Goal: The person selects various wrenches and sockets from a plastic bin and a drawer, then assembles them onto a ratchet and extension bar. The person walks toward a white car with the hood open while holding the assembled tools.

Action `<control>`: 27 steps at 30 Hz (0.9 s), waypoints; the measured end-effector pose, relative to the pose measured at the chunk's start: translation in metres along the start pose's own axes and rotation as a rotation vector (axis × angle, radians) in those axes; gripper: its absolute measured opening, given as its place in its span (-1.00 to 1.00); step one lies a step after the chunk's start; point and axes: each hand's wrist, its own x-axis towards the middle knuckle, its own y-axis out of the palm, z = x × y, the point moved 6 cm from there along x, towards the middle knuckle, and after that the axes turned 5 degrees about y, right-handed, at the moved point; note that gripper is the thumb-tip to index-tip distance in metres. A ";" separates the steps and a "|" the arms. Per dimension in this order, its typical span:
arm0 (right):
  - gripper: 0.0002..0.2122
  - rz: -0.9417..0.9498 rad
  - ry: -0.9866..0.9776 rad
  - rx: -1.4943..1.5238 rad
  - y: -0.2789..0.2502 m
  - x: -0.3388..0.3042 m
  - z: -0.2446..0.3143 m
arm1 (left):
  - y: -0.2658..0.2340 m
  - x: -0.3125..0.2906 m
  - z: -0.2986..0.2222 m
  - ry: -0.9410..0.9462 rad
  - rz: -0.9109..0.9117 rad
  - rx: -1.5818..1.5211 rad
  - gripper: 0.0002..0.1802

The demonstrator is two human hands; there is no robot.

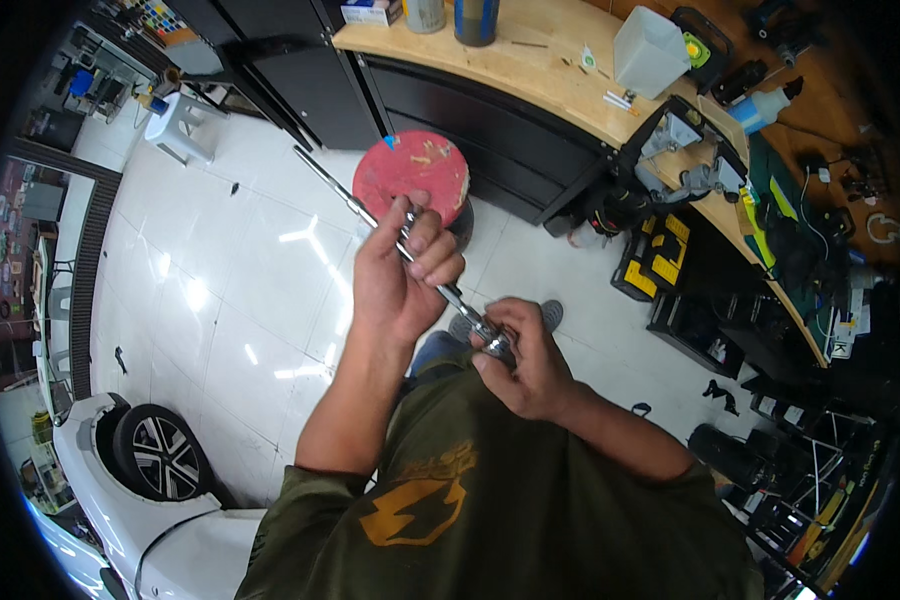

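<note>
Silver rod (pixel 332 179) lies clasped in the left hand (pixel 402 272), the right hand (pixel 532 368) seemingly gripping the rod's near end.

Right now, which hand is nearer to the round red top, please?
The left. In this view, the left hand overlaps the lower edge of the round red top; the right hand is farther below, to its right.

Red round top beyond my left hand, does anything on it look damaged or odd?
Yes: the red round top has pale, scuffed-looking patches at its far side and right edge, breaking up the red, plus a small blue patch on its rim. Your left hand hides part of it.
</note>
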 end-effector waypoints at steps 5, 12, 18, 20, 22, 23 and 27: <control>-0.54 -0.070 -0.016 0.034 0.006 -0.016 -0.007 | 0.017 -0.007 0.011 -0.011 0.051 0.135 -0.75; -0.57 -0.175 -0.151 -0.098 0.004 -0.031 0.008 | 0.009 0.000 0.026 -0.118 0.053 0.034 -0.76; -0.67 -0.205 -0.146 -0.045 -0.011 -0.071 0.018 | 0.010 0.038 -0.074 0.011 0.111 0.147 -0.79; -0.68 -0.303 0.035 0.150 -0.025 -0.058 0.016 | 0.018 0.027 -0.041 -0.085 0.095 0.226 -0.78; -0.68 -0.278 -0.050 0.218 -0.030 -0.047 0.021 | 0.010 0.021 -0.013 -0.153 0.016 0.125 -0.77; -0.68 -0.262 -0.092 0.216 -0.031 -0.043 0.026 | 0.006 0.020 -0.003 -0.182 0.026 0.065 -0.77; -0.69 -0.253 -0.084 0.264 -0.035 -0.041 0.029 | 0.001 0.005 0.030 -0.256 -0.043 0.055 -0.79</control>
